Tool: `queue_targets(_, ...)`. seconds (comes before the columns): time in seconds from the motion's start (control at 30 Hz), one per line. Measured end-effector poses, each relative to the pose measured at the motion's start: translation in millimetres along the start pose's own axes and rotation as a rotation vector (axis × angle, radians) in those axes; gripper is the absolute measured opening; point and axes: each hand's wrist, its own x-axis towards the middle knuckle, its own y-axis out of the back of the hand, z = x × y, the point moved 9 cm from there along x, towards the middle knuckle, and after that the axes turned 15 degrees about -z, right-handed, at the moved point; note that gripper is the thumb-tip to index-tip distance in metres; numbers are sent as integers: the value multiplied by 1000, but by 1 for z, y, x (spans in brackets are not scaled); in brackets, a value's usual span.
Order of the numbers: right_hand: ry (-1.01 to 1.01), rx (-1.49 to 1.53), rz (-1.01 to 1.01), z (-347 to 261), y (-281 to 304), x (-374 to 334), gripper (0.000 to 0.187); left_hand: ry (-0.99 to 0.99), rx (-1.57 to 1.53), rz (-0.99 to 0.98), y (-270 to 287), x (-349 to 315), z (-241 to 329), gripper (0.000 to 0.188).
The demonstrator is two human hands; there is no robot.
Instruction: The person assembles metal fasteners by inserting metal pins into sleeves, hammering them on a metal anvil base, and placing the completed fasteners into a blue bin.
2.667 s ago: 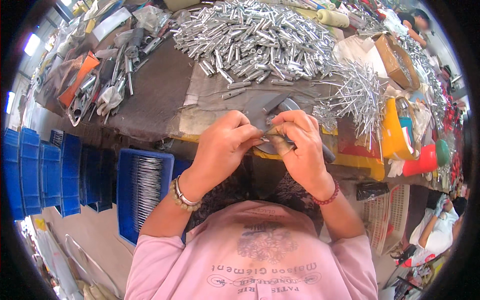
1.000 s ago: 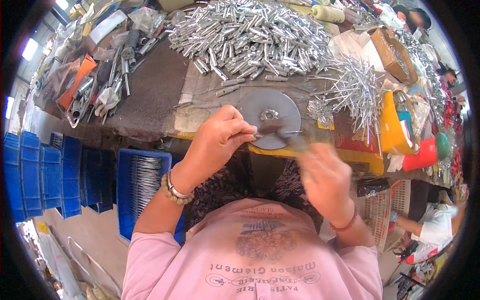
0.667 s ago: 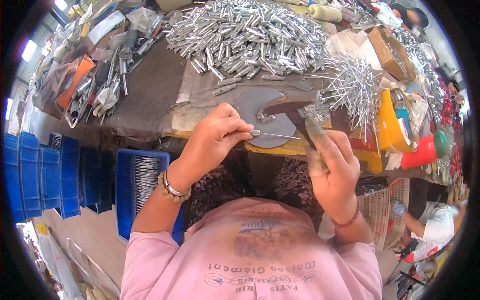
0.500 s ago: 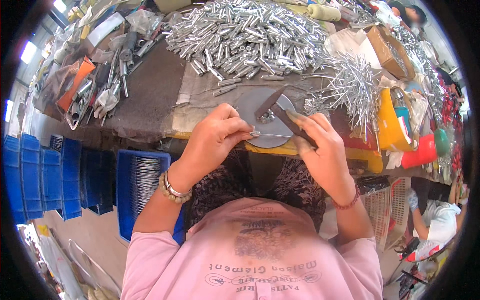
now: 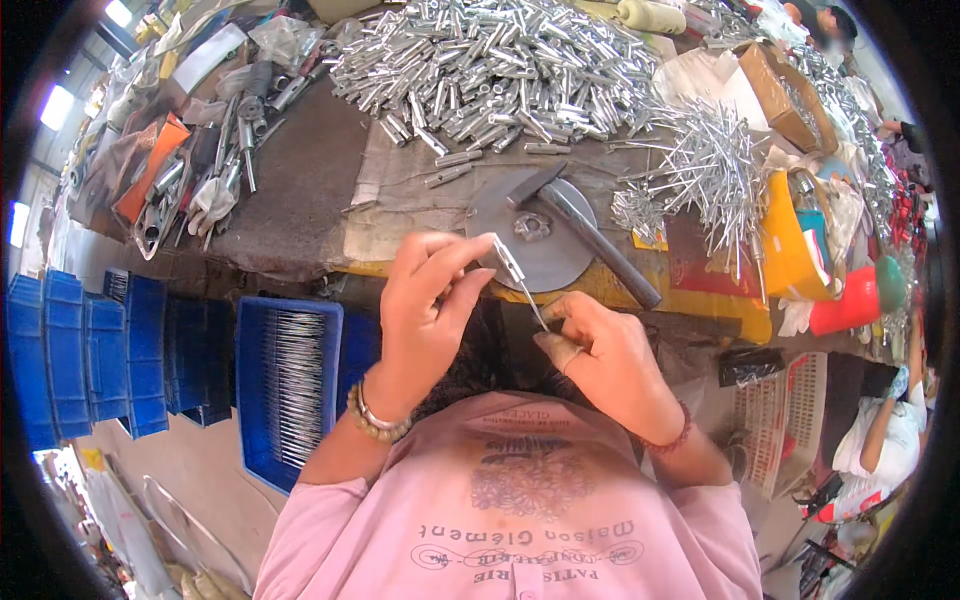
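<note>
Head view: While the right hand [image 5: 610, 350] pinches the lower end of a thin rod [image 5: 533, 305] between thumb and forefinger, the left hand [image 5: 425, 300] stands half spread, its forefinger tip apparently against the metal sleeve [image 5: 508, 259] at the rod's upper end and its thumb apart. Sleeve and rod slant over the near edge of the grey disc [image 5: 488, 222]. This piece appears joined; a row of metal rods in the blue bin [image 5: 249, 390], left of and nearer than the disc, suggests finished work. Much seems left: a heap of sleeves [image 5: 490, 75] lies beyond the disc, and loose rods [image 5: 712, 190] lie to its right. In the frame half a second earlier, the right hand grips the hammer [image 5: 605, 248] and the left pinches the sleeve; now the hammer lies across the disc, released, its handle overhanging the right edge.
</note>
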Motion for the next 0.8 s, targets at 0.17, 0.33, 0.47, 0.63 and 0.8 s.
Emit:
queue_targets(0.17,-53,275,-96,12,-22,-3,25,388,-549,-64,-32,-30,-26,51)
queue_targets(0.33,-38,418,-95,10,-38,-5,23,523,-833,-76,-44,-34,-33,63)
queue_targets(0.47,-15,300,-95,1,-47,-1,26,562,-896,-43,-38,-41,-36,66)
queue_targets(0.63,3,251,-146,2,-65,7,31,582,-1008,-26,-32,-52,-46,68)
queue_targets(0.8,29,314,38,9,-23,0,29,567,-805,195,45,-99,-97,59)
